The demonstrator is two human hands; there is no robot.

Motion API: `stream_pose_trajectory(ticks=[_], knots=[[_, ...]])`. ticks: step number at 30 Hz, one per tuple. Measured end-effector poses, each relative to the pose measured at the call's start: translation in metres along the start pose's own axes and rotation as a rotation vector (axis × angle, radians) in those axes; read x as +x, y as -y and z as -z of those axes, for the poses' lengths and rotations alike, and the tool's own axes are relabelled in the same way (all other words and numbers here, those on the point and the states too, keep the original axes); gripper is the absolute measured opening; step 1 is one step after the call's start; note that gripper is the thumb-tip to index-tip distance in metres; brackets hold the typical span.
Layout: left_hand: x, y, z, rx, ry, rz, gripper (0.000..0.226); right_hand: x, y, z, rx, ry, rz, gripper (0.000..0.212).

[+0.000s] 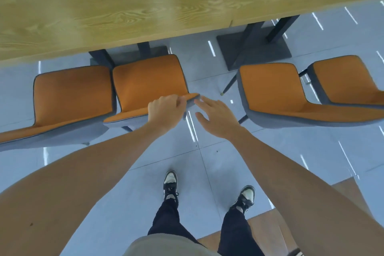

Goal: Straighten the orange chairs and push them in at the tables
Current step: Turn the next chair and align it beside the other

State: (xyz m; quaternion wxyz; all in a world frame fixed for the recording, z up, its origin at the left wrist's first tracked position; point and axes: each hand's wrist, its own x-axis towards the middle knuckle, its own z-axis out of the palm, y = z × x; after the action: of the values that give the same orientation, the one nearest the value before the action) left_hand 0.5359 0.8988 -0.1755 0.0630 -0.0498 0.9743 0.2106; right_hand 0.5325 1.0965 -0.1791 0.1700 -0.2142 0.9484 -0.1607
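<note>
Head view, looking steeply down past two bare forearms to a pale grey tiled floor (108,172).

Along the top, a long wooden table (124,6) with light grain, on dark pedestal bases (253,48).

Below the table edge, four orange chairs with grey shells, backs toward the camera:
- far-left chair (70,93), tucked partly toward the table, touching or almost touching the next one;
- second chair (147,83), seat front just under the table edge, turned slightly so its back's right corner points toward the gap between the hands;
- third chair (272,89), well apart to the right, clear of the table edge, angled;
- fourth chair (345,81) at the right border, close beside the third and cut off by the frame.

Left hand (166,110): curled closed over the top rim of the second chair's backrest, near its right corner, fingers over the front and thumb side toward the camera.

Right hand (216,116): open, fingers spread and loosely extended, holding nothing, fingertips just beside the same backrest's right corner; contact not clear through the blur.

Lower down, black trousers (166,220) and two black-and-white sneakers (170,183) planted on the tiles, behind the gap between second and third chairs.
</note>
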Motion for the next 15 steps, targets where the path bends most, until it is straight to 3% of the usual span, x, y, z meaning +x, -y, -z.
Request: stream_pose_trajectory(ticks=[3,8,12,15], knots=[[0.005,-0.078,-0.022,0.057,0.017,-0.133,0.042,-0.035,-0.07,0.033,-0.05,-0.029,-0.16,0.05],[0.003,-0.221,-0.07,0.031,0.076,-0.214,0.051,-0.11,-0.212,0.094,-0.208,-0.243,-0.337,0.043],[-0.008,-0.328,-0.124,-0.021,0.178,-0.249,0.05,-0.168,-0.312,0.114,-0.225,-0.268,-0.51,0.044],[-0.017,-0.39,-0.165,-0.055,0.238,-0.235,0.046,-0.21,-0.373,0.109,-0.221,-0.281,-0.53,0.026]])
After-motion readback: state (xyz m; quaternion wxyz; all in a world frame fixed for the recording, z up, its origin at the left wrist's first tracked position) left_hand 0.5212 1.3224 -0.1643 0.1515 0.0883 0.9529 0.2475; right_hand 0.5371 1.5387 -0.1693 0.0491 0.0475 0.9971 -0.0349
